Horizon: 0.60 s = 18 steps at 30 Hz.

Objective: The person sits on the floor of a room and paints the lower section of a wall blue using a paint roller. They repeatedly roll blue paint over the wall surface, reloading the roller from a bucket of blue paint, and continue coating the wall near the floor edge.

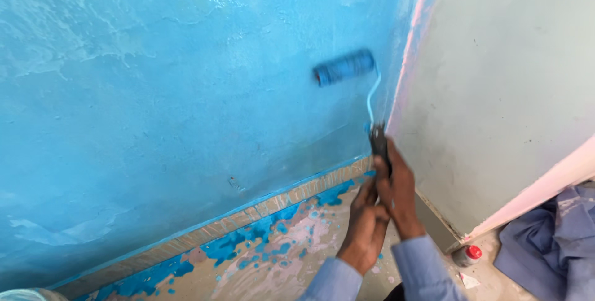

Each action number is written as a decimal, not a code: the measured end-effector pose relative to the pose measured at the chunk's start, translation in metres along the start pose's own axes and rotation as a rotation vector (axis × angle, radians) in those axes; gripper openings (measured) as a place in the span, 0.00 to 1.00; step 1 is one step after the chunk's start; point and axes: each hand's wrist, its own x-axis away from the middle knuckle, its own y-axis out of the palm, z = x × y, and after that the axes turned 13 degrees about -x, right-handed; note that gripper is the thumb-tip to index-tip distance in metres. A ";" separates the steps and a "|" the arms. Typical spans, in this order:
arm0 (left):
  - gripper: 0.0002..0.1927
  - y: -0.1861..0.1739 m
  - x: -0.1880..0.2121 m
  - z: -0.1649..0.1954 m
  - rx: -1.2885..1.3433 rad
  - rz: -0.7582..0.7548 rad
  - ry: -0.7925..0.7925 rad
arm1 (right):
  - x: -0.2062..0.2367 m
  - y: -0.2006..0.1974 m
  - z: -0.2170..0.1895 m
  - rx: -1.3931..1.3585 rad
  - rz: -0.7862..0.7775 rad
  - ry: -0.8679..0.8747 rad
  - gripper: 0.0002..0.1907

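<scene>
A small paint roller (344,67) soaked in blue paint rests against the blue-painted wall (186,90), close to the corner. Its bent wire arm runs down to a dark handle (379,143). My right hand (398,192) is wrapped around that handle from the right. My left hand (365,223) sits just below and left of it, fingers closed against the lower end of the handle. Both sleeves are light blue.
An unpainted grey wall (508,90) meets the blue one at the corner, with a pink edge. The floor (279,257) below is splashed with blue paint. A small bottle with a red cap (468,254) and a bluish cloth (551,245) lie at the right.
</scene>
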 end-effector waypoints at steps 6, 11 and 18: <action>0.47 0.067 -0.013 0.103 -0.018 -0.176 0.244 | -0.109 -0.018 -0.108 0.043 -0.036 -0.392 0.24; 0.45 0.081 -0.001 0.157 -0.045 -0.247 0.371 | -0.139 -0.008 -0.172 0.052 -0.038 -0.156 0.27; 0.45 0.046 0.022 0.123 0.027 -0.146 0.234 | -0.084 0.011 -0.127 0.003 -0.025 -0.229 0.26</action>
